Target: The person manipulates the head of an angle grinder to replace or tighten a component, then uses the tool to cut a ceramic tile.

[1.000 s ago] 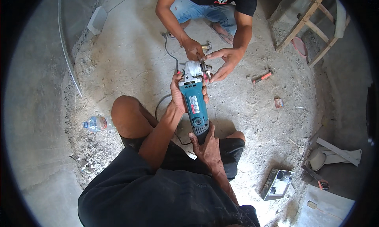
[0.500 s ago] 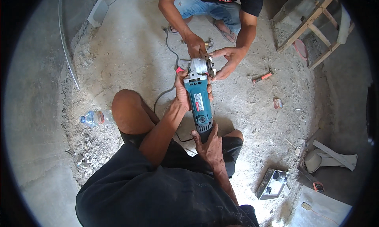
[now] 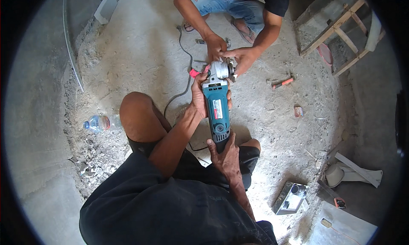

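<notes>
A teal angle grinder [image 3: 217,103] with a silver head and black rear end points away from me, its disc mount facing right. My left hand [image 3: 199,96] is closed around its upper body, fingers wrapping to the far side. My right hand [image 3: 225,157] grips the black rear end. A crouching co-worker's two hands [image 3: 242,57] touch the head and mount at the top; what those fingers hold is partly hidden. A pink piece [image 3: 196,73] shows left of the head. A dark cord [image 3: 174,100] runs along the floor.
A water bottle [image 3: 100,124] lies left of my knee. To the right are a hammer [image 3: 282,83], a metal box [image 3: 289,198] and white scraps [image 3: 358,172]. A wooden frame [image 3: 343,36] leans at the upper right, a grey block [image 3: 104,10] sits upper left. Concrete walls [image 3: 38,117] border the floor [image 3: 132,66].
The grinder, held in both my hands, has shifted slightly up and to the right in view. The co-worker's right hand has moved up over the head, closer to the other hand.
</notes>
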Tool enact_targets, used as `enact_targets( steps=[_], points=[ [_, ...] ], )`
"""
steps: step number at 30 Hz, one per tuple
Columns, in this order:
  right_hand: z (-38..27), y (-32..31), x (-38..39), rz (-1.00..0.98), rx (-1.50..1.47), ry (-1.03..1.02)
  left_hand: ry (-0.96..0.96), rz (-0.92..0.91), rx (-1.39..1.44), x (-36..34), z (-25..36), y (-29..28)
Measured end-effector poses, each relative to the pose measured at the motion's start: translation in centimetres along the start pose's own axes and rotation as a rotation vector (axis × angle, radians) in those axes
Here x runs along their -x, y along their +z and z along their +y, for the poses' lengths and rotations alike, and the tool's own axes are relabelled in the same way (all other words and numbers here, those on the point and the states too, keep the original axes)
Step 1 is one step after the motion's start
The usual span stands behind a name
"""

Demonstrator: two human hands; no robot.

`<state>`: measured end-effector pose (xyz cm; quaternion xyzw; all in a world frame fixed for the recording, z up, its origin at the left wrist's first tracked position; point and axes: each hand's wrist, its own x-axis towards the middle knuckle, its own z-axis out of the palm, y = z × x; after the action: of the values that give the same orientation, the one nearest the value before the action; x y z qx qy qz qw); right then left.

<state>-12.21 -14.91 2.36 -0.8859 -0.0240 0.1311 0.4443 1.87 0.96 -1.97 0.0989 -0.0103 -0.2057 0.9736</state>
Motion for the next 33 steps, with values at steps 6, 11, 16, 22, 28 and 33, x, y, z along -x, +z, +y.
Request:
enact_targets(
  steps=[6, 11, 16, 22, 28, 33],
  points=[
    [0.29, 0.08, 0.00, 0.016, -0.018, -0.019, -0.015, 0.007, 0.003, 0.05, -0.03, -0.24],
    [-0.25, 0.10, -0.27, -0.008, -0.019, -0.002, 0.007, 0.030, 0.009, 0.25, 0.40, -0.45],
    [0.29, 0.53, -0.36, 0.047, -0.033, -0.060, -0.012, 0.037, -0.023, -0.19, 0.21, -0.65],
    [0.34, 0.62, -0.31, 0.008, -0.019, 0.005, 0.009, 0.044, 0.028, 0.09, -0.06, -0.63],
    [0.24, 0.64, -0.39, 0.021, -0.004, -0.022, 0.020, 0.064, 0.045, 0.11, 0.02, -0.14],
    [0.30, 0.79, -0.50, 0.031, -0.018, -0.028, 0.014, -0.021, 0.042, -0.46, 0.09, -0.58]
  ],
)
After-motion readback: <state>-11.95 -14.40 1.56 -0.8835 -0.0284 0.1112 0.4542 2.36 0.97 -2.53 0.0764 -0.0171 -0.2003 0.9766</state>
